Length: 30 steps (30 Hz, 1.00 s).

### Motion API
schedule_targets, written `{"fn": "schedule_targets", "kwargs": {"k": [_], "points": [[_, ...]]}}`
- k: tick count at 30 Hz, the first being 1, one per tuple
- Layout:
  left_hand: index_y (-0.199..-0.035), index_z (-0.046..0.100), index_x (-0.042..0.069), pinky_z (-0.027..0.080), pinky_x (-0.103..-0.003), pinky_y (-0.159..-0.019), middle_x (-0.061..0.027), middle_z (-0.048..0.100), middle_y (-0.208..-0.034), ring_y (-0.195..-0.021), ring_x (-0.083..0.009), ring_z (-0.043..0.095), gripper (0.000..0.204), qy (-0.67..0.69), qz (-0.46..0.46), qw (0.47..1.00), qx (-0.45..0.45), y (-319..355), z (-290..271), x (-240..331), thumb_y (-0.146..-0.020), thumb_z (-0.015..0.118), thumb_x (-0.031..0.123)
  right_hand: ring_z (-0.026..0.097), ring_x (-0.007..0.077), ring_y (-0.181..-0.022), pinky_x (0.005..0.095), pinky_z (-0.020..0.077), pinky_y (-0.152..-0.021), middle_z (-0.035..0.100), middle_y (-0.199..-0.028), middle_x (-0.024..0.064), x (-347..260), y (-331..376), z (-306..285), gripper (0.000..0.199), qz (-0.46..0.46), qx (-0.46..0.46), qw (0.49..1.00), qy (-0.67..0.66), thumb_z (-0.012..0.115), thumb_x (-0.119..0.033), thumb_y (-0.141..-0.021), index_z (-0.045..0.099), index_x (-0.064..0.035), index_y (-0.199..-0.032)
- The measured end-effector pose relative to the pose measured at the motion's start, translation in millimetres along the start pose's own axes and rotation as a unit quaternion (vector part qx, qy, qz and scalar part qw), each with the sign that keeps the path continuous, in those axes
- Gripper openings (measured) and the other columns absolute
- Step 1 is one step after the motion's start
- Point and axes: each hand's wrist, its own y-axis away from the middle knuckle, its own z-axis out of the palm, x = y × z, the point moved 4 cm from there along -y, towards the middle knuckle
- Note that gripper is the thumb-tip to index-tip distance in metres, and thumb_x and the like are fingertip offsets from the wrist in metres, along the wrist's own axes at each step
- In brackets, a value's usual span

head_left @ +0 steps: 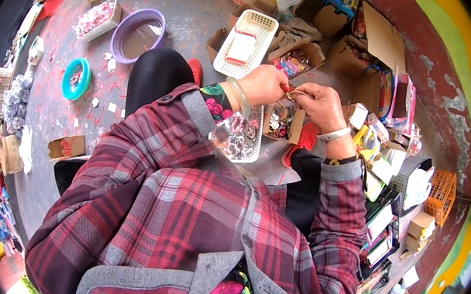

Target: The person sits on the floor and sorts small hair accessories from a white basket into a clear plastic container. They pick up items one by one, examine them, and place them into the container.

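In front of my body, my left hand (258, 86) and my right hand (322, 107) meet with their fingertips almost touching. Both pinch a small, thin brownish band (296, 93); its exact kind is too small to make out. Below my left wrist, a white plastic basket (260, 128) holds many small ring-shaped pieces (242, 131) in pink, white and dark colours. Under my right hand stands a cardboard box (294, 129) with small mixed items. Just beyond my left hand, a white basket (219, 61) contains a white card with red edges (243, 47).
On the floor to the left are a purple basin (116, 37), a teal bowl (67, 82), a basket of pink-and-white pieces (102, 18) and scattered scraps. Cardboard boxes (385, 33) crowd the far right. An orange crate (440, 196) stands by the right wall.
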Motion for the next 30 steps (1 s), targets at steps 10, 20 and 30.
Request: {"fn": "schedule_targets", "kwargs": {"k": [10,20,30], "points": [[-0.088,0.064,0.001,0.047,-0.03,-0.065,-0.0135,0.064,-0.076,-0.068,-0.0191,0.061,0.021,0.027,0.036,0.998,-0.048,3.7,8.9,7.3,-0.07,0.064,0.011,0.06,0.0291,-0.068,0.0338,0.0471,-0.065,0.062,-0.073,0.0164,8.6,-3.6,-3.5,0.02,0.02,0.047,0.993,0.11,0.061,-0.02,-0.068,0.065,-0.0026,-0.079],[-0.086,0.064,0.002,0.047,-0.028,-0.063,-0.0121,0.064,-0.074,-0.067,-0.0169,0.061,0.019,0.053,0.015,0.998,-0.024,3.1,2.3,5.7,-0.069,0.065,0.011,0.061,0.0251,-0.067,0.0322,0.0468,-0.062,0.062,-0.072,0.0151,7.3,-2.7,-7.1,0.02,0.014,0.017,0.999,0.031,0.062,-0.018,-0.069,0.065,-0.0028,-0.082],[-0.093,0.063,-0.002,0.05,-0.025,-0.056,-0.0073,0.064,-0.076,-0.063,-0.0114,0.059,0.019,0.215,-0.083,0.969,-0.087,4.9,7.8,3.7,-0.081,0.053,0.009,0.059,0.0322,-0.072,0.039,0.0465,-0.065,0.062,-0.076,0.0156,2.2,-0.2,-2.4,0.019,-0.046,-0.002,0.98,0.196,0.057,-0.019,-0.07,0.066,-0.0092,-0.084]]}}
